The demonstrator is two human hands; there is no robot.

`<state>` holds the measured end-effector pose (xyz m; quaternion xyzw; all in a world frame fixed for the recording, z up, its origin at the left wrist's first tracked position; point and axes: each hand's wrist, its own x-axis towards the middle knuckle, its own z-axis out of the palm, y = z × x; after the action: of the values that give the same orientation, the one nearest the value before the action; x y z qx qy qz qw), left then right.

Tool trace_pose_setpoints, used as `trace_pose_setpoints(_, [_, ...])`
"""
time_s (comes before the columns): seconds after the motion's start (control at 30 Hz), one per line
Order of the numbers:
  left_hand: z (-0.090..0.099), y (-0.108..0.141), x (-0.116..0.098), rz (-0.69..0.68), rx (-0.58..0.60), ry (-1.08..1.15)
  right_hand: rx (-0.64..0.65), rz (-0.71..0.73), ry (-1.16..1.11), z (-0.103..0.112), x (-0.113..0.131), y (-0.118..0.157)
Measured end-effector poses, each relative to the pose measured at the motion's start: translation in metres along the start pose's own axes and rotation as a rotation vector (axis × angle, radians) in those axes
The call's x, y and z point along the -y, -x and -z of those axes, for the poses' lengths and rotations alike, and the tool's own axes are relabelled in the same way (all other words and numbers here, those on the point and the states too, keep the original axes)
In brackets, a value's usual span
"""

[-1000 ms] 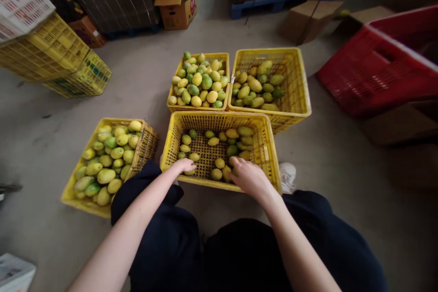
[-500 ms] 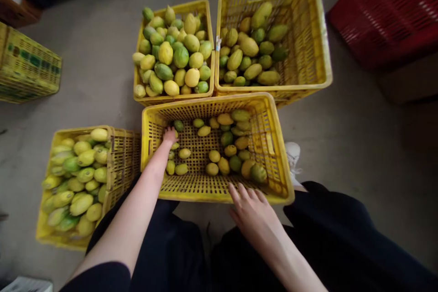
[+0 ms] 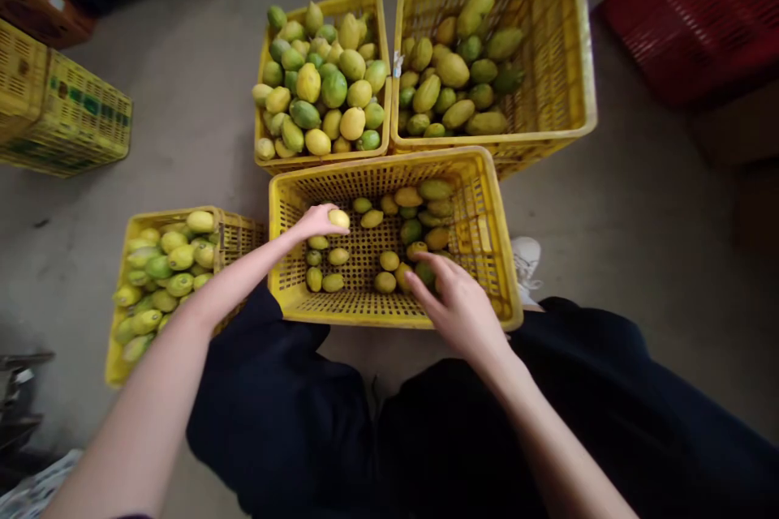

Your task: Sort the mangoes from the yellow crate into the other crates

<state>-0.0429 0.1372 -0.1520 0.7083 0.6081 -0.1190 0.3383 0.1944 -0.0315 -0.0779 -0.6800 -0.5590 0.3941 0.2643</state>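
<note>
My left hand (image 3: 319,220) is closed around a yellow lemon (image 3: 339,218), lifted over the left part of the yellow crate (image 3: 389,316) in front of my legs. Below that hand, several lemons lie at the crate's left side, among them a yellow-green lemon (image 3: 333,282). My right hand (image 3: 458,296) reaches over the near rim on the right, fingers spread and nothing visible in them. It hovers above a cluster of green and yellow lemons and hides some of them. Just left of its fingertips lies a yellow lemon (image 3: 385,282).
Behind stand a heaped lemon crate (image 3: 260,147) and a taller, partly filled crate (image 3: 551,130). A third filled crate (image 3: 240,235) stands at the left, partly behind my arm. Farther out are a red crate (image 3: 687,24), a yellow-green crate (image 3: 91,113) and a cardboard box (image 3: 42,0).
My left hand has picked up a lemon and moved right with it. My right hand has gone from the near rim to above the lemons inside. The view has shifted slightly.
</note>
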Motion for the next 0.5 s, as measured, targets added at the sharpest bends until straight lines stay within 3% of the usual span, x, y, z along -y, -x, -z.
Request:
trace_pose_setpoints(0.07, [0.028, 0.043, -0.030, -0.188, -0.040, 0.156, -0.038, -0.241, -0.477, -0.002, 0.009, -0.005])
trace_pose_setpoints(0.17, [0.067, 0.113, -0.072, -0.406, 0.025, 0.409, 0.159, -0.562, -1.176, -0.002, 0.026, -0.007])
trace_pose_setpoints(0.23, [0.087, 0.149, -0.088, -0.473, 0.050, 0.493, 0.275, -0.637, -1.452, 0.002, 0.035, -0.005])
trace_pose_setpoints(0.3, [0.095, 0.166, -0.089, -0.472, 0.022, 0.479, 0.187, -0.664, -1.566, 0.010, 0.041, -0.003])
trace_pose_setpoints(0.4, [0.080, 0.156, -0.069, -0.355, 0.022, 0.370, -0.058, -0.723, -1.601, 0.024, 0.041, -0.002])
trace_pose_setpoints(0.5, [0.031, 0.120, -0.047, -0.186, 0.135, 0.209, -0.105, -0.707, -1.642, 0.038, 0.038, -0.003])
